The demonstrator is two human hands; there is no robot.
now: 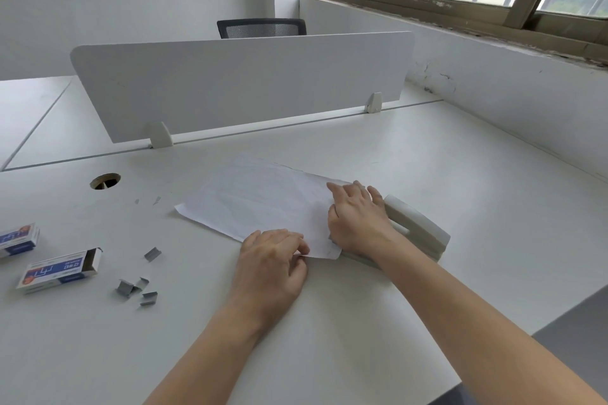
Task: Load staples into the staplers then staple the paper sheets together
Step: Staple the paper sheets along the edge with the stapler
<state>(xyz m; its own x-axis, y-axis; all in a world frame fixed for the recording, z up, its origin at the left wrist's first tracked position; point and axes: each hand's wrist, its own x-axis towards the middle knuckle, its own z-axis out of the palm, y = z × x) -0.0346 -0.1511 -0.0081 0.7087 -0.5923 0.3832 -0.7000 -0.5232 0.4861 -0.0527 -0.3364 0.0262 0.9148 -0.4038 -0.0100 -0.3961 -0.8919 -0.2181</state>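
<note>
White paper sheets (260,200) lie on the white desk (427,174), their right end tucked into a large pale grey stapler (418,227). My right hand (357,220) rests palm-down on the front of the stapler and the paper's right edge, fingers spread. At the near corner of the sheets, my left hand (273,260) pinches the paper between thumb and fingers. Several loose staple strips (138,286) lie to the left, one strip (152,253) a little apart from them.
An open staple box (59,270) and a second box (18,238) sit at the desk's left edge. A cable hole (105,181) is behind them. A white divider panel (243,82) runs across the back. The desk's front edge drops off at the right.
</note>
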